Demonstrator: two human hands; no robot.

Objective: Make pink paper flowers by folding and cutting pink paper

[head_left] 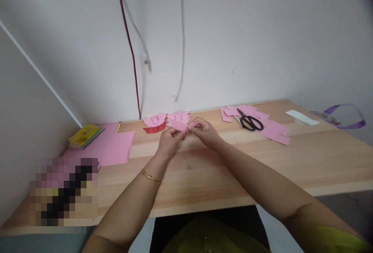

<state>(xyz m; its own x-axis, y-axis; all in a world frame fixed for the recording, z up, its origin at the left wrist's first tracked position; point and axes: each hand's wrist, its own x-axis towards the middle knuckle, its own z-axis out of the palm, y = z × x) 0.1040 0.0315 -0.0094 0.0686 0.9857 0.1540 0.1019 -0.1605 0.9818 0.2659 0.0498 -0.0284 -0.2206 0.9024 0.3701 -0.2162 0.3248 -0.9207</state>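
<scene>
A small pink piece of paper (178, 125) is held up between my two hands over the wooden table. My left hand (169, 141) has its fingers closed on the paper's lower left part. Pinching the paper's right end, my right hand (204, 132) meets the left near the middle. Just behind them lie two groups of folded pink paper pieces (155, 120) with pointed edges. A red folded paper strip (154, 129) sits in front of the left group. The fingers partly hide the paper, so its exact folds cannot be made out.
Black-handled scissors (251, 122) rest on scattered pink paper pieces (274, 130) to the right. Farther right are a white strip (302, 117) and a purple ribbon (359, 123). Pink sheets (113, 148) and a yellow packet (85, 136) lie left. Cables (128, 37) hang against the wall.
</scene>
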